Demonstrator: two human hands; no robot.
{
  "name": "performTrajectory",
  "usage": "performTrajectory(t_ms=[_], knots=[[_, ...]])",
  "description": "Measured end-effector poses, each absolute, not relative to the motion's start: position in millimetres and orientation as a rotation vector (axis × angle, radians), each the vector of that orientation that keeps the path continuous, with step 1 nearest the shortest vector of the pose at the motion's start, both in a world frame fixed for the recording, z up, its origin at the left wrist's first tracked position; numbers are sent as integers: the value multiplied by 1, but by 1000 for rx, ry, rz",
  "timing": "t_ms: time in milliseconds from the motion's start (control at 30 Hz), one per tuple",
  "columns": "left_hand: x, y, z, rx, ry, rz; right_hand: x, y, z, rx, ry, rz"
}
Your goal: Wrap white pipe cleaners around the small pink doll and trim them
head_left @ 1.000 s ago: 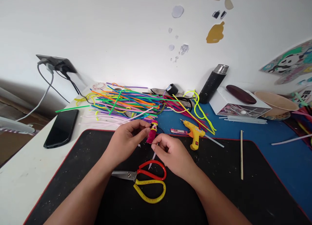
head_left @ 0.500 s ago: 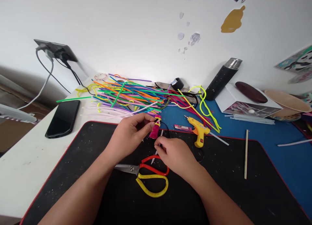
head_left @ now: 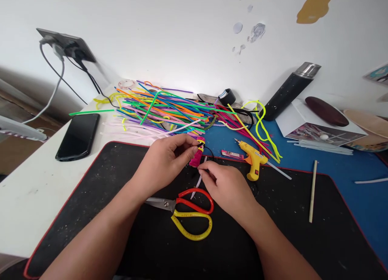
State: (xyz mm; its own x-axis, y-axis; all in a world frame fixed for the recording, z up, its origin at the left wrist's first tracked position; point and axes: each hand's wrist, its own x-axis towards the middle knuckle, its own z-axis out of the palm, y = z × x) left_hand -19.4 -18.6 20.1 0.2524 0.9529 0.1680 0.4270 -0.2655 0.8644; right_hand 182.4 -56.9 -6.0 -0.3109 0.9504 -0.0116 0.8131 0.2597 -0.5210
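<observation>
My left hand (head_left: 165,161) is closed, thumb and forefinger pinching a small black piece (head_left: 200,145) beside a small pink and yellow object (head_left: 197,155). Just below that object my right hand (head_left: 226,183) is closed, its fingertips pressed together near the object's lower end. What lies between them is too small to make out. A thin dark strand curves behind the pink object. Under my right fingertips a pale thin strip (head_left: 197,186) rests on the black mat (head_left: 169,257). Scissors with red and yellow handles (head_left: 194,236) lie below my hands.
A pile of coloured pipe cleaners (head_left: 163,110) lies behind my hands. To the right are a yellow glue gun (head_left: 255,161), a wooden stick (head_left: 313,191) and a leaning black flask (head_left: 287,92). A phone (head_left: 79,136) lies at the left.
The whole view has shifted, so things sit slightly further right and higher. Both hands keep nearly the same pose around the pink object.
</observation>
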Motion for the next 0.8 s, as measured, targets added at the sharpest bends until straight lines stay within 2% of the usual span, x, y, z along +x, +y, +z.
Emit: performTrajectory(t_ms=[167,500,800], knots=[[-18,-18,20,1831,1267,900,188,-57,-2,-1558,-2033,618],[-15,-20,15,2016,1239,789,192,-51,2,-1540,-1661,794],[-13,-19,11,2326,1207,652,189,-54,0,-1539,-1844,598]])
